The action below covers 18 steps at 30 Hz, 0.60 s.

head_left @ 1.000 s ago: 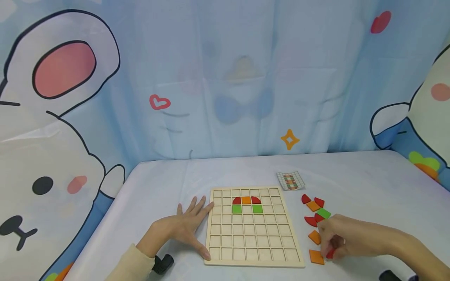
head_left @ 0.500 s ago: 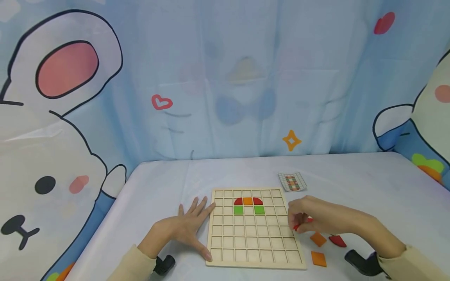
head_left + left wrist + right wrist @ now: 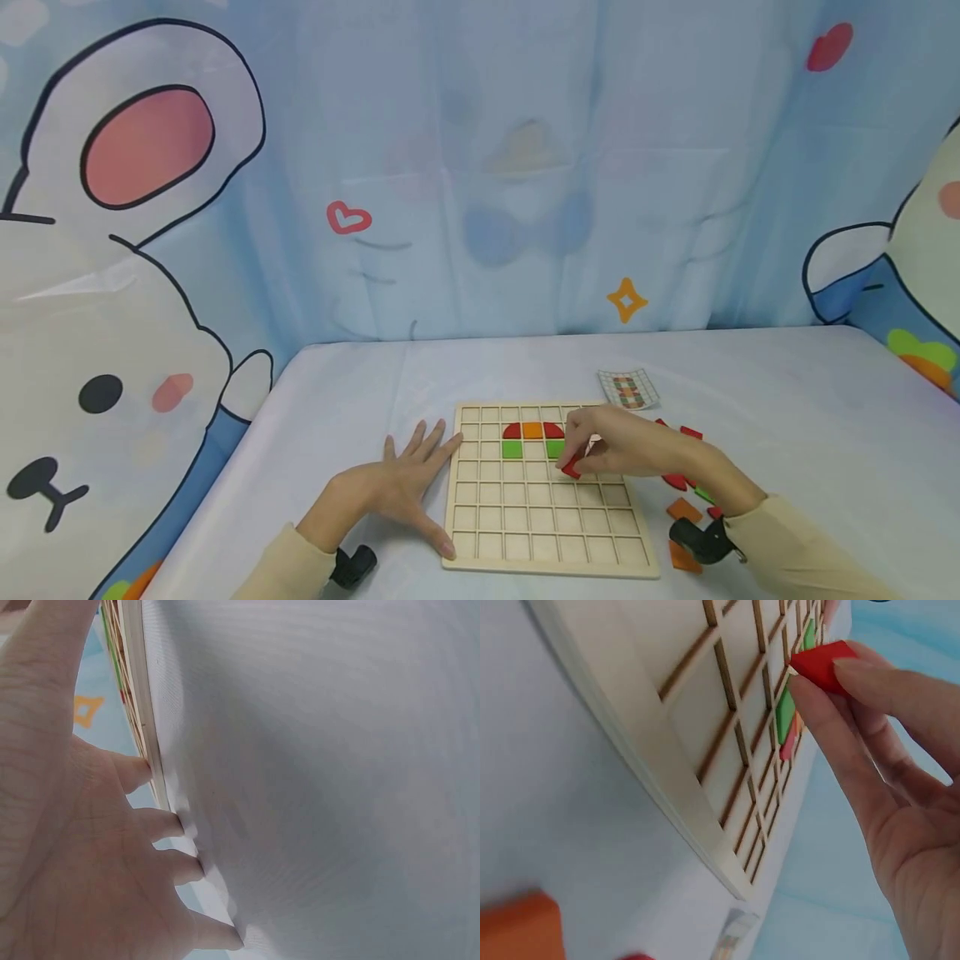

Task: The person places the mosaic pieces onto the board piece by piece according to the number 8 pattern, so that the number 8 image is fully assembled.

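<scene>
A wooden grid board [image 3: 517, 547] lies on the white-covered table. Set in its upper cells are an orange square [image 3: 532, 430] between two red quarter-round pieces [image 3: 512, 431], with green squares [image 3: 512, 450] below the red ones. My left hand [image 3: 408, 492] rests spread at the board's left side, its thumb and index fingertip touching the edge. Over the board, just below the right green square, my right hand [image 3: 622, 442] pinches a red block [image 3: 823, 666] between thumb and fingers. In the right wrist view that block is tilted above the grid.
Right of the board lie loose pieces, among them an orange square [image 3: 684, 510] and a red piece [image 3: 675, 482], partly hidden by my right arm. A small printed pattern card [image 3: 628, 389] lies beyond the board's upper right corner. A cartoon-printed curtain [image 3: 525, 275] hangs behind the table.
My right hand has picked up the red block from the loose pieces at the right and carried it left over the board. The left hand stays in place.
</scene>
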Tool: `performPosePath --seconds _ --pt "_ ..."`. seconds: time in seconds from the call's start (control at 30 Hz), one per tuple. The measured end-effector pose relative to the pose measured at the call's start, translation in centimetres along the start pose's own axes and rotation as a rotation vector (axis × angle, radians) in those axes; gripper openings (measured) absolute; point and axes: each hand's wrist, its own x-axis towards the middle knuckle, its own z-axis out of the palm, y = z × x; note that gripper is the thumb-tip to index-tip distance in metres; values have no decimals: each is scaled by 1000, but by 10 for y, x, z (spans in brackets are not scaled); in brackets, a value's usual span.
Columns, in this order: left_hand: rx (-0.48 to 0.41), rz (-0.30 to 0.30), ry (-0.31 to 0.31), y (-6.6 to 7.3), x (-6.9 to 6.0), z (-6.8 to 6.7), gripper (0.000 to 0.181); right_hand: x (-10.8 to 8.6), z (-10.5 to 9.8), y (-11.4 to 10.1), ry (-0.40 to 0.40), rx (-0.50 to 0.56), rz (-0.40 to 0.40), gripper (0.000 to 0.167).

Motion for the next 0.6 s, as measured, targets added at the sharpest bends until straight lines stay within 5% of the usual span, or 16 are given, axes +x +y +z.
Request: performPosePath --seconds 0.3,0.6 --pt "-1 9 0 0 0 -1 137 11 17 7 204 -4 97 11" --pt "0 3 -3 0 0 -1 136 13 29 1 274 -36 164 10"
